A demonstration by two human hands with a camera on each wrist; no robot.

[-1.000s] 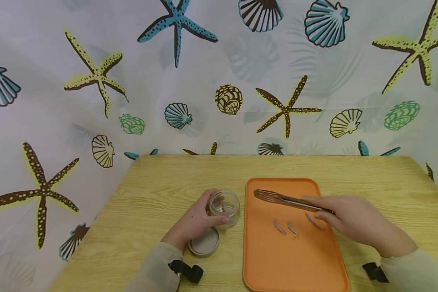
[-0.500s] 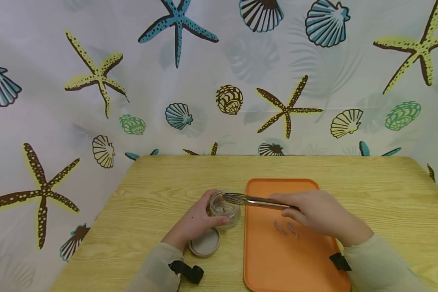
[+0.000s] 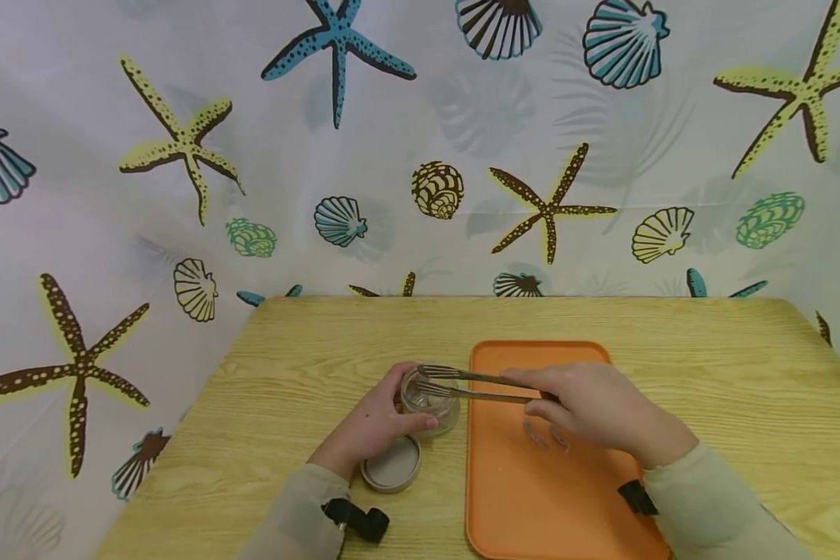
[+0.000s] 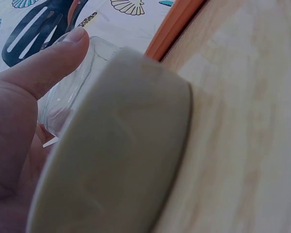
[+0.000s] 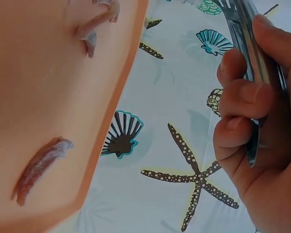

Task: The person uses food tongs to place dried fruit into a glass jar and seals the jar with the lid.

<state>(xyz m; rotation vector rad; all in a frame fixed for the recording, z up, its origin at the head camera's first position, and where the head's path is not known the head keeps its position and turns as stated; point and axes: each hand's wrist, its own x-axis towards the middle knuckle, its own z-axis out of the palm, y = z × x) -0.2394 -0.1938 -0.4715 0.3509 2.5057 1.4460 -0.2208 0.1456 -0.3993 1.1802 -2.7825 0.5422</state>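
My left hand [image 3: 374,420] grips a clear glass jar [image 3: 449,412] from its left side, and the jar stands lidless on the table. In my right hand [image 3: 602,408] I hold metal tongs [image 3: 486,397] with slotted ends, their two arms spread apart over the jar's mouth. One dark slotted end [image 4: 39,34] also shows in the left wrist view, beyond the thumb and jar. Small reddish-brown strips with whitish parts lie on the orange tray [image 3: 525,505]; one strip [image 5: 41,170] sits near its corner in the right wrist view. My right hand and sleeve cover part of the tray.
A round pale lid [image 3: 392,467] lies on the wood-grain table [image 3: 308,365], just in front of the jar and close to my left wrist. The tray is right of the jar. Behind the table hangs a white cloth [image 3: 385,148] printed with shells and starfish.
My right hand has carried the tongs left from over the tray to the jar's mouth. The tongs were closed and have now spread apart. The left hand and jar have stayed put.
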